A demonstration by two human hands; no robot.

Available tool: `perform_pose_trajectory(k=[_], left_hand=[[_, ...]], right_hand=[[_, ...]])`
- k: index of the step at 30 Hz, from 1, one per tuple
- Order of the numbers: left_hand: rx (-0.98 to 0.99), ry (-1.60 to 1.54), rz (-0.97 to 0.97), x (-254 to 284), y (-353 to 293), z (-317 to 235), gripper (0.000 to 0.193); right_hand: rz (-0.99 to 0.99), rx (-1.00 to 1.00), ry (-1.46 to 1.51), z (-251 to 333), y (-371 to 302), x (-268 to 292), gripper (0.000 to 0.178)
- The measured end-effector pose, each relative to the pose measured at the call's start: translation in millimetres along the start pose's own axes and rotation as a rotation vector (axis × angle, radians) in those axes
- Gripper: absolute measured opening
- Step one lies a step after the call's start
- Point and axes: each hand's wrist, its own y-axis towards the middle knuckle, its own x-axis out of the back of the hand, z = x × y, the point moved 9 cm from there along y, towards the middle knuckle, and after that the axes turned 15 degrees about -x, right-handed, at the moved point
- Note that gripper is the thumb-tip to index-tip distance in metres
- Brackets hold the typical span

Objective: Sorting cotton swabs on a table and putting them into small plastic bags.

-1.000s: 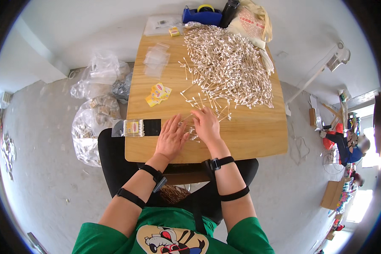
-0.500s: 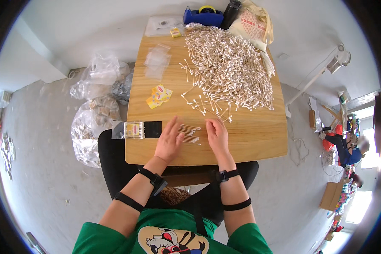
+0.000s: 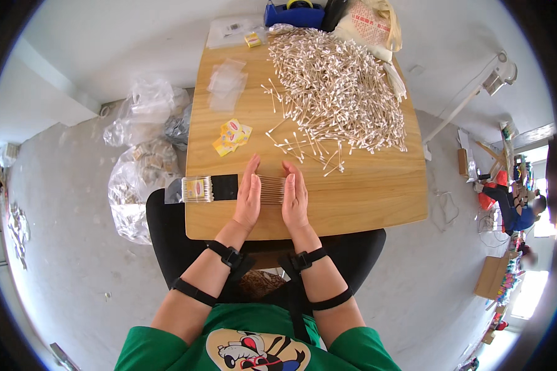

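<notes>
A row of cotton swabs [image 3: 272, 190] lies side by side on the wooden table, close to its near edge. My left hand [image 3: 249, 196] stands on edge at their left ends, fingers stretched out. Facing it, my right hand [image 3: 294, 196] is at the right ends, likewise with straight fingers. The palms cover the swab tips, and neither hand is closed around anything. Just left of my left hand lies a black flat pad [image 3: 224, 187]. Beyond that is a clear packet of cotton swabs with a yellow label card [image 3: 197, 189].
A big heap of loose cotton swabs [image 3: 340, 93] covers the table's far right. Yellow cards [image 3: 233, 137] and clear small bags [image 3: 227, 85] lie at the left. A blue tape dispenser [image 3: 294, 15] and a cloth bag [image 3: 368, 28] stand at the back. Plastic sacks [image 3: 133, 191] sit on the floor.
My right hand has moved left and turned from curled fingers to straight ones. My left hand has turned upright. The scattered swabs between them now lie in an even row.
</notes>
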Motion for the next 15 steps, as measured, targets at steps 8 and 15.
perform_pose_trajectory(k=[8,15], left_hand=[[0.042,-0.049,-0.068,5.9,-1.1,1.4,0.06],[-0.319,0.98,0.455,-6.8,-4.2,-27.0,0.053]], right_hand=[[0.041,-0.017,0.096,1.0,4.0,-7.9,0.041],[-0.132,0.003,0.058,-4.2,-1.7,48.7,0.036]])
